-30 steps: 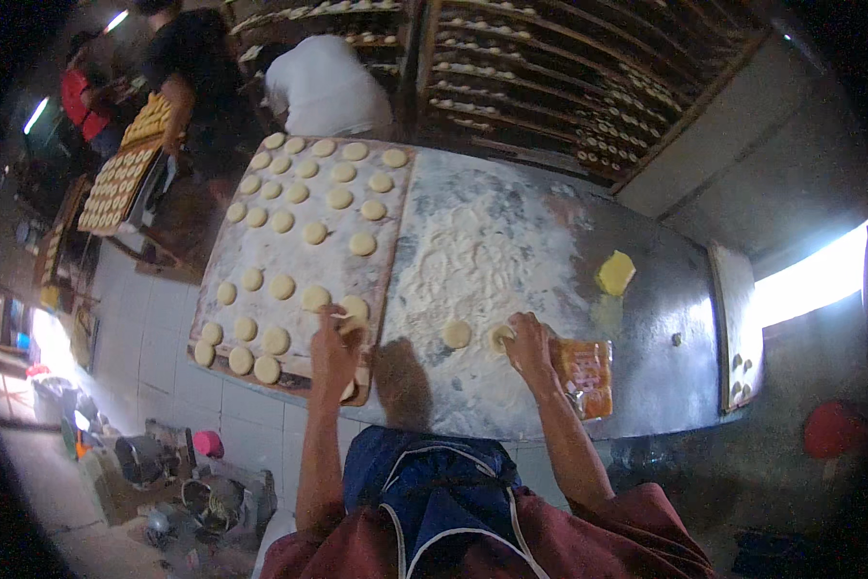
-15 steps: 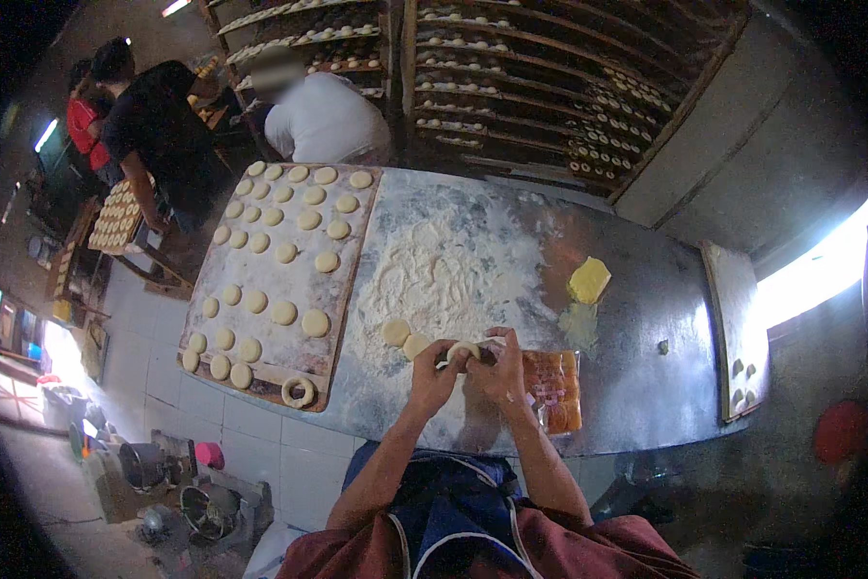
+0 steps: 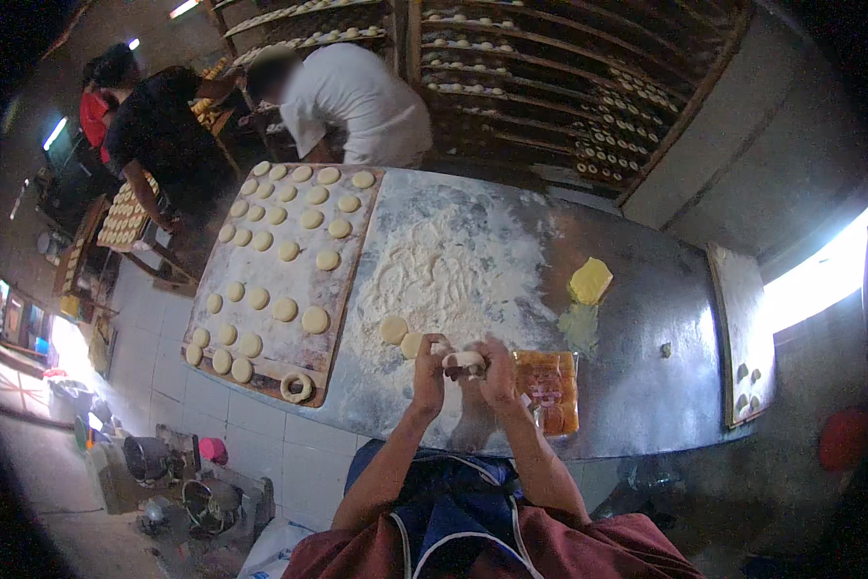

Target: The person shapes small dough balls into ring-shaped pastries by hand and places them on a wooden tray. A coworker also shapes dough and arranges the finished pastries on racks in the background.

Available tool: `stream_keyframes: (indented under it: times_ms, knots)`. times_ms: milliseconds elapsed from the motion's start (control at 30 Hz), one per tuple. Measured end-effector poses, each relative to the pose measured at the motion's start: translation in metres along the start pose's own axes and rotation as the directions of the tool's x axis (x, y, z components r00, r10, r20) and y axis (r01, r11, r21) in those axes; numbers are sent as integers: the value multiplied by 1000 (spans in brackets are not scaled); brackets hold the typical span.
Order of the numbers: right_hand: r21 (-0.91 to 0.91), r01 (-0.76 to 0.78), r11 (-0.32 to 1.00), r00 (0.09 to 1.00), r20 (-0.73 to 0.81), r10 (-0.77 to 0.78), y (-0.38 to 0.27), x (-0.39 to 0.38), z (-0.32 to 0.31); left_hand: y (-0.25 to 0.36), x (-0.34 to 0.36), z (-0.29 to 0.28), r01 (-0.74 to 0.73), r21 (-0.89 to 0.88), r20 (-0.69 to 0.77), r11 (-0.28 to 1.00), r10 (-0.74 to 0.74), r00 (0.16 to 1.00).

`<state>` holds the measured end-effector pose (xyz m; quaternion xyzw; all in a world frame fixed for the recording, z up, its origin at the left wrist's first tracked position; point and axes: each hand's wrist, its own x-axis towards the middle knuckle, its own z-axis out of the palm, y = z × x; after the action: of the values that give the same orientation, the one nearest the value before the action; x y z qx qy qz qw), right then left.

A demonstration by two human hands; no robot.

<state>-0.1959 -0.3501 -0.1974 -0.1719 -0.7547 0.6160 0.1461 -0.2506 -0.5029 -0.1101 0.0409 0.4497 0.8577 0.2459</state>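
Between my hands, above the table's near edge, is a pale dough ring [image 3: 464, 360]. My left hand [image 3: 429, 373] grips its left side and my right hand [image 3: 497, 372] its right side, fingers curled in around it. Two flat dough rounds lie just beyond, one round [image 3: 393, 330] in plain sight and another round [image 3: 412, 344] partly behind my left hand. To the left, a floured wooden board [image 3: 277, 371] carries several dough rounds in rows, with one shaped dough ring [image 3: 297, 388] at its near right corner.
Loose flour [image 3: 424, 265] covers the table's middle. A yellow lump of fat [image 3: 590, 281] lies to the right, and a packet of orange-brown rolls [image 3: 548, 391] beside my right hand. Racks of dough pieces [image 3: 472, 63] stand behind. Three people are at the far left, the nearest in white [image 3: 366, 106].
My hands have turned the dough ring, which now shows more of its opening. The right hand is slightly blurred. The person in white has shifted right and straightened somewhat.
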Motion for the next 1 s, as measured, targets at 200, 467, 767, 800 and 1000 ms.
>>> stream_keyframes:
  times_ms: [200,467,767,800,1000]
  knots:
    - [298,-338,893,934,-10,358,-79,-7,42,5,4,-11,-286,813,75,508,396,915]
    - [72,-194,978,977,100,187,-61,2,82,27,8,-46,-35,483,-179,875,138,974]
    - [-308,433,847,895,254,-366,-83,-5,150,62,3,-133,-208,901,37,380,410,911]
    - [-347,545,764,838,187,-513,-92,-8,167,63,-4,-136,-137,629,-131,766,278,952]
    - [4,195,981,835,524,-168,-94,-1,226,80,-21,-227,-227,691,-264,686,531,805]
